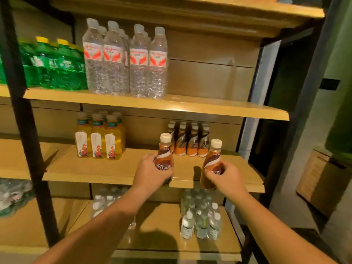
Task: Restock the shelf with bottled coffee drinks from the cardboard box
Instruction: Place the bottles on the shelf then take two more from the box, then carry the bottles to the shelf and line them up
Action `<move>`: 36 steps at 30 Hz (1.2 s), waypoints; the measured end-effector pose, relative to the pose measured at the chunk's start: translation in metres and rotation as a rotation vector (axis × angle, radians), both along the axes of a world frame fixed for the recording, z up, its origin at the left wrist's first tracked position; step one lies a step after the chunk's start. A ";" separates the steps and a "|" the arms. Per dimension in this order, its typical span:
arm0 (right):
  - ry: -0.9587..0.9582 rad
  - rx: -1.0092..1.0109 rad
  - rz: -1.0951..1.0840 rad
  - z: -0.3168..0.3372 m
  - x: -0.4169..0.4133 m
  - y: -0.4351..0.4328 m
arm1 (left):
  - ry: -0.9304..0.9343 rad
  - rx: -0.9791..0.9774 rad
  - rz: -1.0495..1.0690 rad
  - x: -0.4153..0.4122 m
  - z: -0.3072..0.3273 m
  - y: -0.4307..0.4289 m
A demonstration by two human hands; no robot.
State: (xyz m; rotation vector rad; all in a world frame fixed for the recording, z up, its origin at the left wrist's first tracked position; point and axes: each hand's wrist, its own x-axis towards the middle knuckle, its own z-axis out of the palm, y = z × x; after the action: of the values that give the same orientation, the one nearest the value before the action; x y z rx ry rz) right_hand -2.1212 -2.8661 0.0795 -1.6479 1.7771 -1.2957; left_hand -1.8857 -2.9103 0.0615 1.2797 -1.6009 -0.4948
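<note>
My left hand (pixel 150 173) grips a brown bottled coffee drink (pixel 165 149) with a cream cap, held upright over the front of the middle shelf (pixel 106 168). My right hand (pixel 227 180) grips a second coffee bottle (pixel 212 161), tilted slightly left, at the shelf's front edge. Behind them, several more coffee bottles (pixel 190 141) stand in rows at the back right of the same shelf. The cardboard box is out of view.
Yellow drink bottles (pixel 99 140) stand left on the middle shelf. Clear water bottles (pixel 125 60) and green bottles (pixel 55 63) fill the shelf above. Small clear bottles (pixel 200 216) sit on the shelf below. A black upright post (pixel 24 121) stands left; a wooden crate (pixel 322 180) lies right.
</note>
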 end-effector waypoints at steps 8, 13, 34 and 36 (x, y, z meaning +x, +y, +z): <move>-0.007 0.006 0.097 -0.029 0.015 -0.116 | 0.030 0.098 0.061 -0.002 -0.023 -0.090; -0.030 -0.025 0.081 -0.041 0.026 -0.155 | 0.054 0.138 0.072 -0.012 -0.043 -0.137; 0.112 -0.064 0.009 -0.072 0.033 -0.247 | -0.265 -0.238 0.039 -0.034 -0.082 -0.233; 0.062 -0.039 0.012 -0.076 0.033 -0.251 | -0.215 -0.179 0.025 -0.036 -0.080 -0.232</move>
State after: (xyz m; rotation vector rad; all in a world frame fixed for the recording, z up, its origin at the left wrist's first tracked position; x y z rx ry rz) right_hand -2.0883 -3.1170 0.0039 -1.7344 1.7857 -1.2952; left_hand -1.9215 -3.1426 -0.0182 1.2475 -1.7624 -0.1976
